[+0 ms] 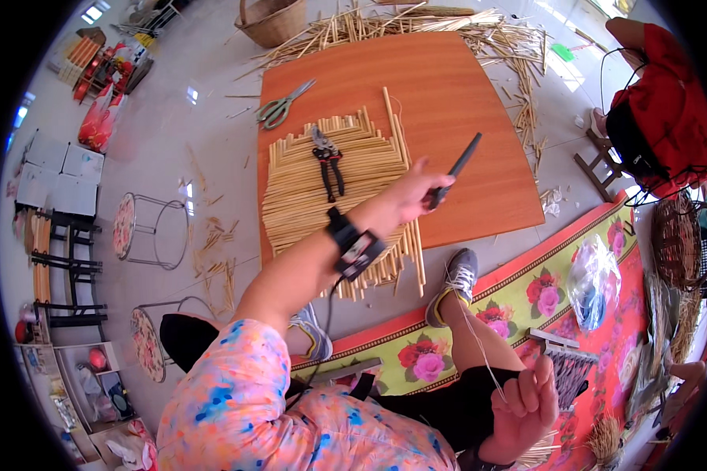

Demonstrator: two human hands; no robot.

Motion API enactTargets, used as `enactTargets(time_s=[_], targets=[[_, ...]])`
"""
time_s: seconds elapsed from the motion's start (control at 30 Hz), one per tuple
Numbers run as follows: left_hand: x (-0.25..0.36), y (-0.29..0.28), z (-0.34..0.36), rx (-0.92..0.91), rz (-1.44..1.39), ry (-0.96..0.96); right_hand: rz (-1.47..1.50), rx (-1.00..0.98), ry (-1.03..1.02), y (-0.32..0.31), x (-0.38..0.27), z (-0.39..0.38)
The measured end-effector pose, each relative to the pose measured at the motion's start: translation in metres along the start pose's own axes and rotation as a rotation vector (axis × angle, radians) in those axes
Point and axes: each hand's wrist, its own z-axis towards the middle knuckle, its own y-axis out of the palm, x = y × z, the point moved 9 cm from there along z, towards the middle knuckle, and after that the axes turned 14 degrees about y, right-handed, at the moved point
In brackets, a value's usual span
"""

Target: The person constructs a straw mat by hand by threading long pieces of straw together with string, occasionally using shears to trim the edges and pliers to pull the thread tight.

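My left hand (411,195) is stretched over the orange-brown wooden board (479,184), closed around the handle of a dark knife (466,155) that points to the far right. Under that forearm lies a mat of straw-coloured stalks (294,200) laid side by side, with longer stalks along its right edge. Black-handled pruning shears (329,166) rest on the mat. Beyond its left corner are green-handled scissors (285,104), partly spread. Low at the right, my right hand (524,408) pinches a thin white thread (479,345), which runs up along my bare leg toward the shoe.
Loose stalks (479,23) are heaped behind the board, near a woven basket (271,22). A person in red (672,102) sits at the far right. Round stools (126,226) stand left. A flowered mat (424,357) lies under my feet, with a clear plastic bag (593,282) on it.
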Motion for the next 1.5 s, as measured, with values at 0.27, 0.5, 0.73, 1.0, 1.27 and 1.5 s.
enactTargets(time_s=[0.27, 0.5, 0.73, 1.0, 1.27, 1.5], targets=[[0.13, -0.147, -0.098, 0.049, 0.559, 0.614, -0.046, 0.057, 0.009, 0.001, 0.015, 0.009], [0.143, -0.207, -0.064, 0.078, 0.942, 0.754, -0.073, 0.068, 0.017, 0.006, 0.025, 0.022], [0.125, -0.203, -0.05, -0.021, 1.366, 0.87, -0.131, 0.114, 0.032, 0.01, 0.03, 0.033], [0.131, -0.19, -0.055, -0.015, 1.635, 0.897, -0.085, 0.183, -0.007, 0.006, 0.03, 0.032], [0.125, -0.186, -0.036, 0.036, 1.527, 0.785, -0.1, 0.052, 0.041, 0.016, 0.037, 0.037], [0.128, -0.18, -0.034, -0.046, 1.461, 0.902, -0.119, 0.063, 0.03, 0.017, 0.036, 0.037]])
